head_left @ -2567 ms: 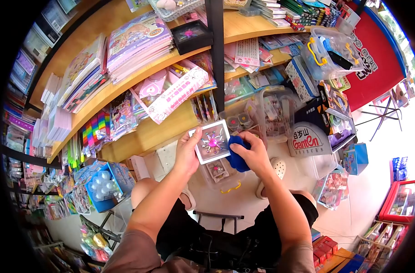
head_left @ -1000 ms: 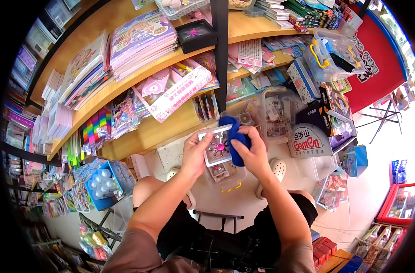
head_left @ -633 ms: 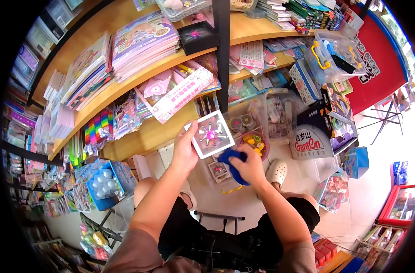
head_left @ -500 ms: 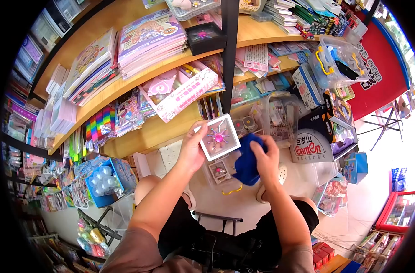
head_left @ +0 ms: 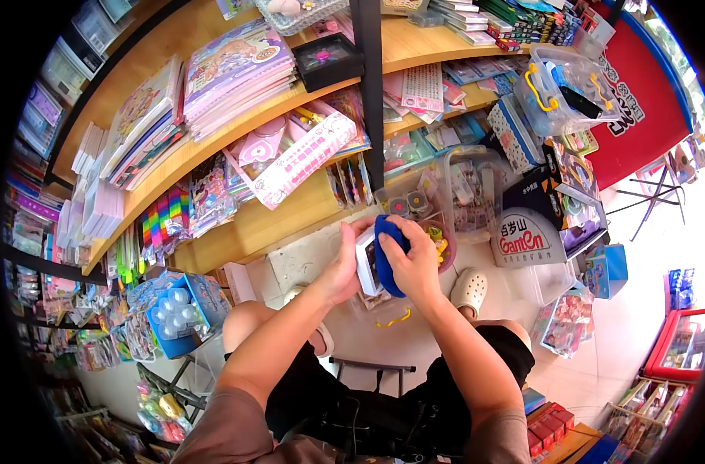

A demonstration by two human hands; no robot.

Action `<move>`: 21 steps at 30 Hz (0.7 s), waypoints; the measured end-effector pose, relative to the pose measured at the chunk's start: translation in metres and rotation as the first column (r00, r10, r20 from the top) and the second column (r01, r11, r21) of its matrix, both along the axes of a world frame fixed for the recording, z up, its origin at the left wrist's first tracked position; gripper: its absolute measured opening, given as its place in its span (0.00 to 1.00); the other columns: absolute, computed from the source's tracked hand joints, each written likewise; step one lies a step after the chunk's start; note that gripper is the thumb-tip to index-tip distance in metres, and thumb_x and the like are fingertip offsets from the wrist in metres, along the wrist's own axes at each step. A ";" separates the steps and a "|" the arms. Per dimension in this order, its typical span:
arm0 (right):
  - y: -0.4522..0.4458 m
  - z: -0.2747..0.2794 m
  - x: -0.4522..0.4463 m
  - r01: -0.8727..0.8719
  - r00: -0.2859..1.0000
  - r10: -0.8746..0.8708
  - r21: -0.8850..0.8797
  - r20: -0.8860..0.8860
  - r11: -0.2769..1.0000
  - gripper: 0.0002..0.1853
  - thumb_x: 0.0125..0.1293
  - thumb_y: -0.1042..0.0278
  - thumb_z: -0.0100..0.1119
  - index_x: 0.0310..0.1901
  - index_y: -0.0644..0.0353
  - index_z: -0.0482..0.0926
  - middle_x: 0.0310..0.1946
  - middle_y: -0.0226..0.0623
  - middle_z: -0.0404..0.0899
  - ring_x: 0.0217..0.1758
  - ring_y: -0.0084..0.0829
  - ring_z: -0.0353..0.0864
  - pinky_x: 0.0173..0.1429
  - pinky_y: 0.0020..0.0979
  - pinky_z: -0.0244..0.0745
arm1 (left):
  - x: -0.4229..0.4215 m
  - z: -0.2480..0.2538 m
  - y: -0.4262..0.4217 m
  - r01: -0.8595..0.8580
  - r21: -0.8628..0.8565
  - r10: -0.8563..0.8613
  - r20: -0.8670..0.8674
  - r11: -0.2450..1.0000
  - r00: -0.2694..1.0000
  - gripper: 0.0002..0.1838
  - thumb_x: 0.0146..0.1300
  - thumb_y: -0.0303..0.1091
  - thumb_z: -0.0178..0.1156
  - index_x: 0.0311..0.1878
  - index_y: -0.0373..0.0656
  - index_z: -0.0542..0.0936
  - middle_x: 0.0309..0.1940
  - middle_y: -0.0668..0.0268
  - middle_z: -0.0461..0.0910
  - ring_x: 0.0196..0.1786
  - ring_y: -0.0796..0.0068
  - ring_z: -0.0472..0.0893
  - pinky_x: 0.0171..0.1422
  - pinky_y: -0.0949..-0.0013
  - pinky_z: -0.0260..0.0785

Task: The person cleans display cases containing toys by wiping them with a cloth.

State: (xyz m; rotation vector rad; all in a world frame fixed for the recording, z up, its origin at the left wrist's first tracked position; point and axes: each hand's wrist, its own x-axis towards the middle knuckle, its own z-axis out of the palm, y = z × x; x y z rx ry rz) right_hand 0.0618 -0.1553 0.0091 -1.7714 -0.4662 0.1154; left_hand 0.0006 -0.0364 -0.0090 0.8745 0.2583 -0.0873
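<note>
Between left hand (head_left: pixel 343 263) and right hand (head_left: pixel 413 259), a white box (head_left: pixel 364 267) is seen nearly edge-on. Left hand: holding the box along its left side. Right hand: curled over a blue cloth (head_left: pixel 386 267) against the box's face. Beyond the right hand, a clear tub (head_left: pixel 488 160).
</note>
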 end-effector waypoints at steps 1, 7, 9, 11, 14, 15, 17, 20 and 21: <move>-0.001 0.000 -0.001 -0.019 0.999 0.019 -0.013 -0.043 1.000 0.11 0.57 0.72 0.60 0.42 0.65 0.78 0.37 0.38 0.79 0.39 0.26 0.77 0.47 0.26 0.71 | -0.002 -0.003 -0.001 -0.002 0.032 0.002 -0.021 0.999 1.000 0.39 0.62 0.70 0.25 0.64 0.50 0.59 0.61 0.64 0.66 0.64 0.68 0.67 0.67 0.59 0.62; -0.003 0.009 -0.013 -0.168 0.975 0.174 0.054 -0.136 0.984 0.12 0.53 0.69 0.63 0.39 0.65 0.80 0.36 0.43 0.81 0.38 0.39 0.81 0.46 0.31 0.73 | -0.003 -0.008 -0.001 -0.018 0.122 0.031 -0.109 0.992 0.994 0.38 0.62 0.70 0.27 0.60 0.49 0.63 0.57 0.62 0.68 0.61 0.68 0.70 0.65 0.61 0.64; -0.005 0.012 -0.012 -0.175 0.971 0.170 -0.018 -0.166 0.984 0.13 0.51 0.68 0.64 0.38 0.64 0.80 0.37 0.43 0.81 0.38 0.39 0.81 0.46 0.31 0.74 | -0.003 -0.006 -0.007 -0.043 0.157 0.069 -0.165 0.987 0.984 0.37 0.62 0.70 0.27 0.59 0.50 0.64 0.56 0.62 0.68 0.61 0.68 0.69 0.65 0.61 0.64; -0.006 0.011 -0.007 -0.178 0.954 0.155 -0.066 -0.255 0.982 0.13 0.50 0.68 0.64 0.38 0.63 0.81 0.37 0.43 0.81 0.38 0.39 0.81 0.46 0.31 0.74 | -0.002 -0.006 -0.009 -0.036 0.136 0.060 -0.178 0.990 0.982 0.37 0.63 0.70 0.28 0.58 0.50 0.65 0.55 0.62 0.69 0.60 0.68 0.70 0.64 0.62 0.65; -0.005 0.010 -0.006 -0.151 0.968 0.130 -0.084 -0.214 0.985 0.13 0.50 0.68 0.62 0.39 0.61 0.81 0.40 0.44 0.81 0.40 0.40 0.81 0.46 0.33 0.74 | -0.001 -0.012 -0.009 -0.033 0.079 0.047 -0.183 0.996 0.982 0.34 0.64 0.68 0.30 0.58 0.51 0.65 0.52 0.64 0.71 0.56 0.71 0.73 0.60 0.65 0.68; -0.006 0.009 -0.005 -0.139 0.974 0.121 -0.086 -0.192 0.987 0.13 0.51 0.67 0.61 0.40 0.60 0.82 0.40 0.44 0.81 0.41 0.41 0.81 0.46 0.34 0.74 | 0.000 -0.014 -0.010 -0.033 0.053 0.042 -0.182 0.998 0.982 0.33 0.65 0.67 0.31 0.58 0.51 0.65 0.51 0.65 0.71 0.54 0.72 0.75 0.58 0.66 0.70; -0.008 0.009 -0.005 -0.106 0.985 0.084 -0.144 -0.150 0.984 0.13 0.52 0.67 0.60 0.40 0.58 0.82 0.39 0.44 0.81 0.40 0.42 0.81 0.46 0.35 0.74 | 0.000 -0.016 -0.011 -0.001 0.052 0.012 -0.205 0.999 0.979 0.33 0.65 0.67 0.31 0.58 0.51 0.65 0.50 0.66 0.72 0.54 0.73 0.75 0.58 0.67 0.70; -0.015 0.000 0.005 -0.099 0.994 0.087 -0.243 -0.060 0.965 0.14 0.53 0.66 0.59 0.42 0.55 0.82 0.36 0.43 0.79 0.39 0.44 0.80 0.45 0.37 0.74 | 0.001 -0.011 -0.013 0.027 0.087 -0.007 -0.222 0.996 0.975 0.34 0.64 0.69 0.29 0.57 0.50 0.65 0.48 0.66 0.74 0.51 0.74 0.77 0.55 0.66 0.72; -0.017 -0.001 0.008 -0.104 0.995 0.101 -0.280 -0.025 0.954 0.14 0.53 0.66 0.58 0.42 0.54 0.82 0.35 0.43 0.79 0.39 0.45 0.80 0.44 0.37 0.74 | 0.001 -0.007 -0.013 0.031 0.104 -0.007 -0.223 0.994 0.975 0.35 0.64 0.69 0.29 0.57 0.50 0.65 0.47 0.65 0.75 0.50 0.74 0.78 0.54 0.66 0.74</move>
